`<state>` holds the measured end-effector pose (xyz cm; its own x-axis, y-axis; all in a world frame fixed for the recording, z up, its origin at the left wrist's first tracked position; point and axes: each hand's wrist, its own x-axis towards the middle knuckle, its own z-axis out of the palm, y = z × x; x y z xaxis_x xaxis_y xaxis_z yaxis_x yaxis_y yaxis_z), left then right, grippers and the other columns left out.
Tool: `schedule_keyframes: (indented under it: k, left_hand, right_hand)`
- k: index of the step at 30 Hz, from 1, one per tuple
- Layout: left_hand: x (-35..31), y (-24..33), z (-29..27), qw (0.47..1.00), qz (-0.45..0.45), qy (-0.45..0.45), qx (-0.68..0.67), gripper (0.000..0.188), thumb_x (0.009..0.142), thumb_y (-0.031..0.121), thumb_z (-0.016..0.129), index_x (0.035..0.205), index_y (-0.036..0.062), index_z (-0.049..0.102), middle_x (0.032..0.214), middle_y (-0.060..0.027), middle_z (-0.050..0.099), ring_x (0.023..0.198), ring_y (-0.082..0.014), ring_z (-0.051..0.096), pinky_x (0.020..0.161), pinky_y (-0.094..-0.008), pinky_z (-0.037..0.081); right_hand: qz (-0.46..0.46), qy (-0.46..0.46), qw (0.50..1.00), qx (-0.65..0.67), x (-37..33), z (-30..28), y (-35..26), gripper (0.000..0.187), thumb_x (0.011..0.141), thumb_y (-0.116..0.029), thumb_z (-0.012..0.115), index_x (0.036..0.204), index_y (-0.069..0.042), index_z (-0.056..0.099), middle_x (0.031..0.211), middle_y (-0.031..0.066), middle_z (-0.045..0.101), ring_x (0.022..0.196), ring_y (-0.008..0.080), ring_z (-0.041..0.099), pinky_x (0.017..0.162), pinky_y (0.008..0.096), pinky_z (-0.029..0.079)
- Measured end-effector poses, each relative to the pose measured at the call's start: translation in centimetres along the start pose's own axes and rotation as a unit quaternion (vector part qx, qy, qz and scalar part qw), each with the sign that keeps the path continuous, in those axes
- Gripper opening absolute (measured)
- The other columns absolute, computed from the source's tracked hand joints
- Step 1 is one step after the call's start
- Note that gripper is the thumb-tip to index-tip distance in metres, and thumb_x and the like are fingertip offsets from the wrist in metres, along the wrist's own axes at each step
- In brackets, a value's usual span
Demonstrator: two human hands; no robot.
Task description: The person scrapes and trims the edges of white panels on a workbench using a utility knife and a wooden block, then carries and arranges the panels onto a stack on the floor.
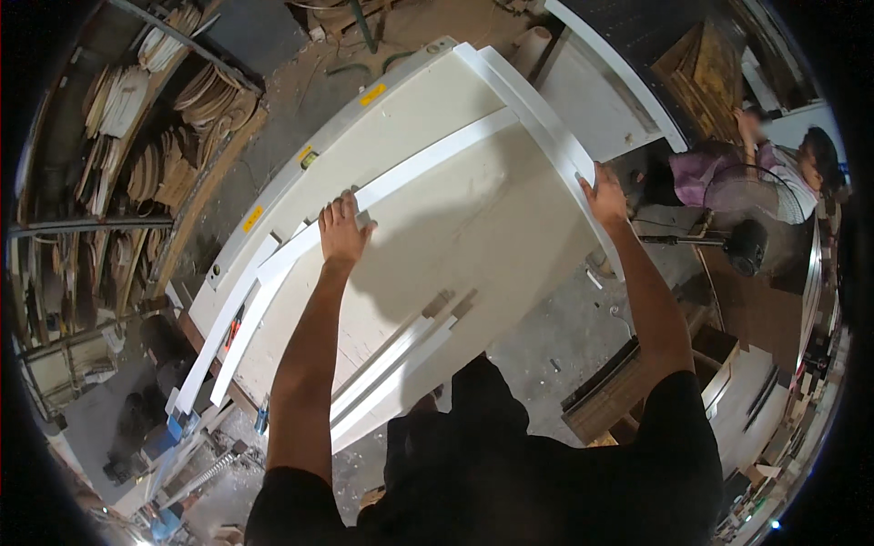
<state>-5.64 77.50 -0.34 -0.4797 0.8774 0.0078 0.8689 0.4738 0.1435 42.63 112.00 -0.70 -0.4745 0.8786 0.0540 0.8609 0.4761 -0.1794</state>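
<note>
Two hands [342, 235] [607, 197], one long level [338, 125] (three yellow labels [371, 94]), one co-worker [790, 182]

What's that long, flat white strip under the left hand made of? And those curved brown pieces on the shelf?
The white strip looks like painted wood or plastic: smooth, matte, no grain showing. The curved brown pieces are probably bare wood: tan, dull, unpainted-looking.

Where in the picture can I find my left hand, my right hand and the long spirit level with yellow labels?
Left hand [342, 235]: head view, back of the hand.
Right hand [609, 197]: head view, back of the hand.
Spirit level [338, 124]: head view, body between two labels.
</note>
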Motion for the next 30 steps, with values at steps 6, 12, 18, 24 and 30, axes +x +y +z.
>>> schedule_keyframes:
  k: [6,12,18,24,30]
  left_hand:
    - [-3.6,-3.9,-2.7,0.998,-0.03,-0.053,0.005,0.069,0.088,0.03,0.083,0.147,0.0099,0.051,0.135,-0.0181,0.06,0.123,-0.0386,0.06,0.11,-0.0515,0.045]
    - [-19.8,-6.8,-9.3,0.985,-0.119,-0.096,-0.081,0.061,0.085,0.04,0.085,0.13,0.0055,0.063,0.111,-0.0169,0.068,0.094,-0.0418,0.07,0.082,-0.0519,0.057]
    - [-35.8,-12.2,-6.8,0.969,-0.202,-0.076,-0.116,0.047,0.097,0.048,0.073,0.114,0.0034,0.071,0.106,-0.0167,0.068,0.093,-0.0412,0.069,0.079,-0.0518,0.054]
    - [-45.9,-14.0,-6.6,0.977,-0.189,0.001,-0.098,0.025,0.097,0.029,0.073,0.107,0.0066,0.072,0.103,-0.0098,0.07,0.101,-0.0332,0.066,0.09,-0.0446,0.049]
    - [-50.6,-15.3,-4.3,0.983,-0.111,0.008,-0.149,0.018,0.096,0.025,0.073,0.104,0.0093,0.072,0.102,-0.0077,0.071,0.101,-0.0313,0.066,0.092,-0.0463,0.05]
  right_hand:
    - [-0.034,0.013,0.993,0.114,-0.2,4.4,-2.8,0.057,0.102,-0.034,0.07,0.144,0.001,0.055,0.122,0.0221,0.056,0.111,0.0431,0.061,0.096,0.0516,0.052]
    - [-0.109,0.002,0.993,-0.037,0.0,7.3,2.0,0.073,0.103,-0.047,0.066,0.157,-0.002,0.045,0.151,0.025,0.055,0.139,0.0472,0.05,0.118,0.0552,0.04]
    - [-0.113,-0.035,0.993,-0.016,3.4,5.3,5.1,0.087,0.092,-0.05,0.078,0.155,-0.001,0.045,0.141,0.0291,0.057,0.134,0.0461,0.054,0.112,0.0557,0.043]
    - [-0.27,0.095,0.957,0.041,-4.4,2.3,-17.0,0.101,0.082,-0.052,0.088,0.157,-0.003,0.042,0.149,0.0256,0.052,0.138,0.0422,0.051,0.113,0.0573,0.04]
    - [-0.526,-0.324,0.778,0.115,-33.0,0.0,-47.2,0.115,0.071,-0.042,0.096,0.164,-0.012,0.036,0.162,0.0162,0.041,0.154,0.0398,0.035,0.133,0.0586,0.017]
